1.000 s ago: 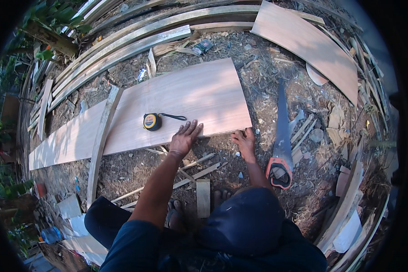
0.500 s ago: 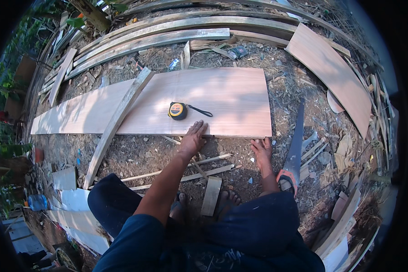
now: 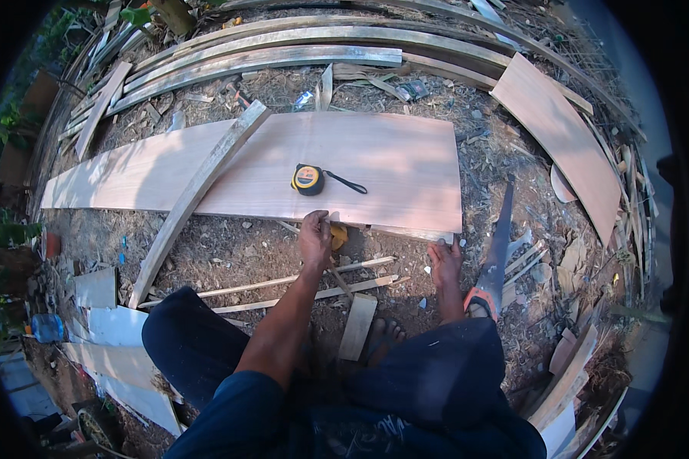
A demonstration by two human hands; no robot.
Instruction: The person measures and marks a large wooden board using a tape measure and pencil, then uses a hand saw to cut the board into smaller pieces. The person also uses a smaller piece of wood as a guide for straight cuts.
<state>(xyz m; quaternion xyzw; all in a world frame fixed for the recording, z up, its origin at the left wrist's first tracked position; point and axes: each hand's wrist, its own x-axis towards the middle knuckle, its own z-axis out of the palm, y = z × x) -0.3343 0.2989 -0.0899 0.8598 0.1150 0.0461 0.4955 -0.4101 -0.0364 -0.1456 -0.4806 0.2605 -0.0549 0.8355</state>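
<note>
A long plywood sheet (image 3: pixel 390 164) lies across the ground before me, its near edge a little raised towards the right end. My left hand (image 3: pixel 315 241) is closed on the middle of that edge, fingers bent at the rim. At the near right corner, my right hand (image 3: pixel 445 266) pinches the edge, its fingertips partly hidden. A black and yellow tape measure (image 3: pixel 308 179) with a black strap rests on top of the sheet. Just beside the left hand, a small yellow object (image 3: pixel 338 236) shows under the edge; its kind is unclear.
A timber batten (image 3: pixel 199 203) lies slanting over the sheet's left part. Right of my right hand lies a handsaw (image 3: pixel 497 245) with an orange handle. Thin wood strips (image 3: pixel 337 290) and a short block (image 3: pixel 357 327) are near my feet. Another plywood piece (image 3: pixel 563 145) and long beams (image 3: pixel 283 55) lie beyond.
My left hand has gone from lying flat on the sheet to gripping its near edge. The sheet's near right edge has tilted up slightly, and the yellow object has come into view.
</note>
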